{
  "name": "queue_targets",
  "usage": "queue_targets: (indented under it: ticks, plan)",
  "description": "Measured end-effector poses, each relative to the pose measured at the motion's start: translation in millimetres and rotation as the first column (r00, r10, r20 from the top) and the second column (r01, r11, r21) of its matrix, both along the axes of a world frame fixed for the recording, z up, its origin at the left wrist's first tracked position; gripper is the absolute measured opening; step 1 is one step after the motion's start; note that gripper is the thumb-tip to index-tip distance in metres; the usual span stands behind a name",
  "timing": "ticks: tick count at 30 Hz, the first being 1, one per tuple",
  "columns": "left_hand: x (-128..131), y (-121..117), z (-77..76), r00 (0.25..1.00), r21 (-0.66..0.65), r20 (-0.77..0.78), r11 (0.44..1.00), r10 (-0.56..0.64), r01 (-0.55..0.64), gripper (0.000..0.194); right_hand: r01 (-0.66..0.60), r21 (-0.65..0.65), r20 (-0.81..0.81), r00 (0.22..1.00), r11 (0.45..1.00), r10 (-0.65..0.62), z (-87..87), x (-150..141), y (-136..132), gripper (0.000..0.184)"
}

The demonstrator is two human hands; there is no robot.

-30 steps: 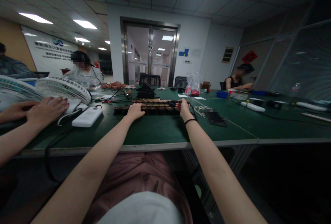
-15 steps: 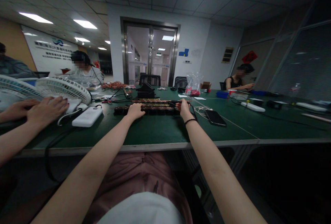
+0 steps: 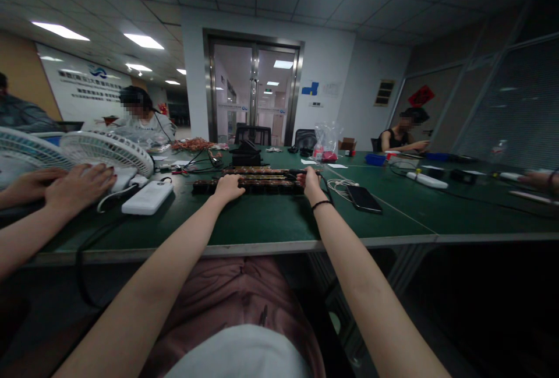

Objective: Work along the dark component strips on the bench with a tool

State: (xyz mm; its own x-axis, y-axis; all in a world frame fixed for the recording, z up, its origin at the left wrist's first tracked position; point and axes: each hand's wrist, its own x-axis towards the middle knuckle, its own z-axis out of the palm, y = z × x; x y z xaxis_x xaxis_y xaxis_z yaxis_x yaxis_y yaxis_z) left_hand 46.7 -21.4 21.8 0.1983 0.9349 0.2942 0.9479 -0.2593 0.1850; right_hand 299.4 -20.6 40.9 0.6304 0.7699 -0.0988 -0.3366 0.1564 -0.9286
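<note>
A long dark rack lies across the table in front of me. It carries parallel rows of shiny gold and brown pieces, too small to make out. My left hand is closed at the rack's left part, thumb and fingers around its front row. At the right end, my right hand is closed on a slim black corded tool that points left over the rows. Its tip is too dark to see clearly. The black cord loops down just right of this hand.
Right of the rack lie a phone and a coiled white cable. At left are a white power bank, a white fan and another person's hands. A black box stands behind the rack. Other people sit around the table.
Another person's hand has come in at the far right edge, over the table. Both of my hands, the rack and the tool show no visible shift.
</note>
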Motion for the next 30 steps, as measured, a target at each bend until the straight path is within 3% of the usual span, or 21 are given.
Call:
queue_targets:
  ticks: [30]
  plan:
    - [0.7,0.4,0.1,1.0,0.029,0.01,0.999,-0.02,0.019,0.049,-0.008,0.001,-0.003,1.0,1.0,0.008,-2.1,2.6,2.5,0.019]
